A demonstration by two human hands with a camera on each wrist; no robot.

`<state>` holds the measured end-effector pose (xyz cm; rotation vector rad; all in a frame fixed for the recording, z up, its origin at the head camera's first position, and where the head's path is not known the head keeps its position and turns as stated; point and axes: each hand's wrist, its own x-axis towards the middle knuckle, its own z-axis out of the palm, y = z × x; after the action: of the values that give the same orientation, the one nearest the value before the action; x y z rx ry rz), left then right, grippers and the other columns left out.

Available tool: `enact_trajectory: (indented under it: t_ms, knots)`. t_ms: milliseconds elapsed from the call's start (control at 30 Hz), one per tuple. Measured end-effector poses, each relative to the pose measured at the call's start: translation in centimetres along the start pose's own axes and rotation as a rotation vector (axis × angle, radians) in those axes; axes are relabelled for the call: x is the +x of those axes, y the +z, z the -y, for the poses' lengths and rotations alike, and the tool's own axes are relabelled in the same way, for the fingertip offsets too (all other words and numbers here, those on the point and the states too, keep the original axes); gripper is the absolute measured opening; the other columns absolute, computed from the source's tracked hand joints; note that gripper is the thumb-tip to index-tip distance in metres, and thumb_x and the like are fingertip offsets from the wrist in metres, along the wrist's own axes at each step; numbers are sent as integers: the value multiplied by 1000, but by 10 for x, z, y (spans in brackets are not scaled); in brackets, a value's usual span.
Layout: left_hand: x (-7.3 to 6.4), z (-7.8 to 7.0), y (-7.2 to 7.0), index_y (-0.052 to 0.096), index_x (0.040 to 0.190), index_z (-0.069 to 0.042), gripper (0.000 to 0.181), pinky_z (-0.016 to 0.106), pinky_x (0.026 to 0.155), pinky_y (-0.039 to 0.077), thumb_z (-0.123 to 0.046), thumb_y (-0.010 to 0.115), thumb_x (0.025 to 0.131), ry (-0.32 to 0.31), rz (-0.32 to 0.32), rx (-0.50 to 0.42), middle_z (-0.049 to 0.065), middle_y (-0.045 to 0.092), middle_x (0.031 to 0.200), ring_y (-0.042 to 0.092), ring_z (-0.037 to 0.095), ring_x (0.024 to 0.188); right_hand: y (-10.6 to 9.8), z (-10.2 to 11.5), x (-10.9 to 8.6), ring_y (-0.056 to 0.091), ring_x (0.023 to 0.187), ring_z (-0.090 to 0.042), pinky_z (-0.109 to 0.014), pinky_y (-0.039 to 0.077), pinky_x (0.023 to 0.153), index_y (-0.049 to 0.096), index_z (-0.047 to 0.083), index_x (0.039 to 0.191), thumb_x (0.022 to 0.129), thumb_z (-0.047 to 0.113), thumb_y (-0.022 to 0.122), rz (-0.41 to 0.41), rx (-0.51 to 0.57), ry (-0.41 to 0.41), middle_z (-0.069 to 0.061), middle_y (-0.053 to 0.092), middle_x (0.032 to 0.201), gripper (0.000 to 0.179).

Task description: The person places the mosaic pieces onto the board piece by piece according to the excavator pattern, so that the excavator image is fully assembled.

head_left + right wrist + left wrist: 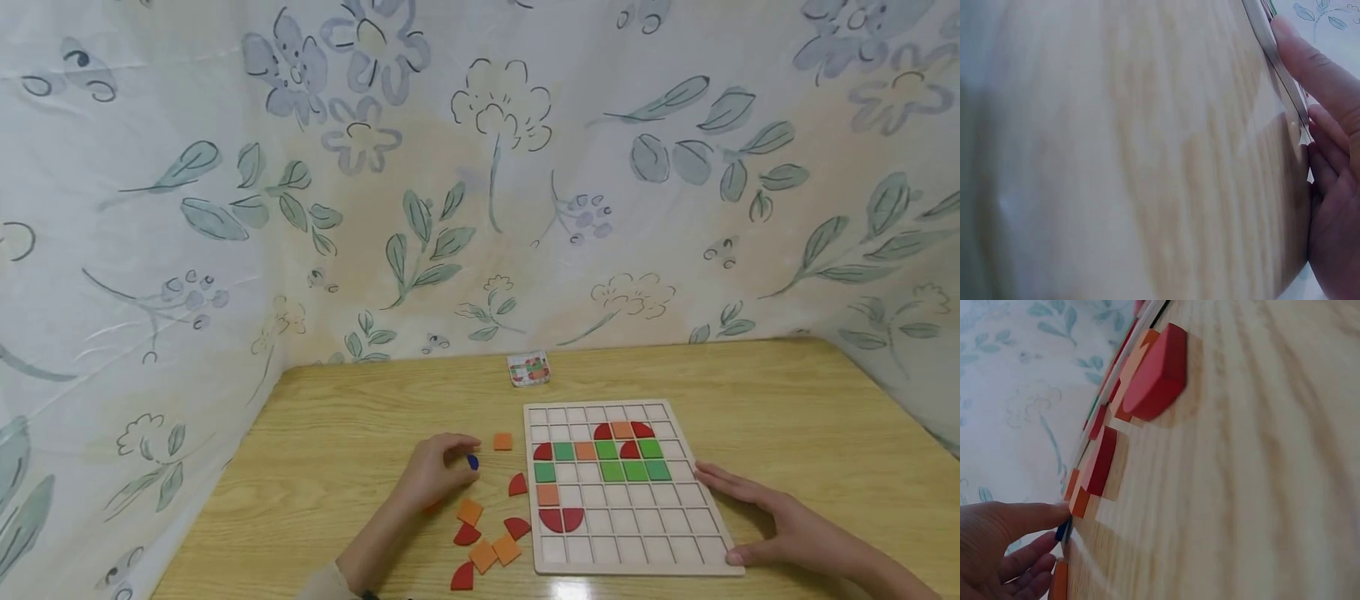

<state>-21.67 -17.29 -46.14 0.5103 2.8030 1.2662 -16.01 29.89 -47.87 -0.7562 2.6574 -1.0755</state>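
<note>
My left hand (435, 471) reaches over the table left of the board, thumb and fingers spread around a small dark blue piece (472, 462). Gaps show between the piece and the fingertips in the head view. The left wrist view has the blue piece (1062, 529) beside the thumb. At the right of the wooden grid board (630, 562), my right hand (780, 521) touches the edge with extended fingers, its thumb at the near corner. Red quarter-rounds (551, 521), green squares (635, 471) and orange squares (548, 495) fill some cells.
Loose orange squares (507, 549) and red quarter-rounds (462, 576) lie left of the board, with another orange square (502, 442) farther back. A small pattern card (528, 369) lies behind the board. Floral cloth (480, 208) hangs at the table's back and sides.
</note>
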Motion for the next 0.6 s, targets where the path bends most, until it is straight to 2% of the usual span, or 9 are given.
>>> enact_trajectory:
  t_ms: [133, 267, 400, 600]
  knots:
    - [-2, 3, 1, 66, 110, -11, 36, 38, 90, 46, -20, 76, 76, -12, -32, -17, 0, 68, 103, 62, 18, 101, 2, -1, 0, 8, 120, 28, 2, 12, 86, 34, 16, 143, 76, 30, 73, -17, 4, -32, 32, 18, 143, 80]
    - [-3, 5, 1, 67, 107, -11, 35, 32, 86, 47, -19, 77, 74, 0, -58, -14, -3, 69, 98, 62, 15, 95, 2, 0, 1, 10, 121, 27, 1, 16, 86, 36, 16, 143, 75, 31, 74, -27, -32, -51, 29, 20, 145, 79]
    - [-3, 6, 2, 68, 106, -11, 34, 27, 83, 48, -18, 77, 74, 4, -69, -30, -3, 69, 96, 62, 14, 93, 2, 0, 1, 9, 121, 27, 2, 14, 86, 35, 16, 143, 76, 30, 73, -18, -10, -46, 29, 20, 145, 79]
    - [-1, 7, 2, 68, 107, -9, 35, 27, 84, 49, -16, 77, 74, -31, -33, -161, 3, 69, 102, 64, 17, 97, 3, 0, 1, 9, 121, 27, 4, 10, 84, 35, 15, 143, 76, 30, 73, -25, 4, -55, 29, 19, 145, 79]
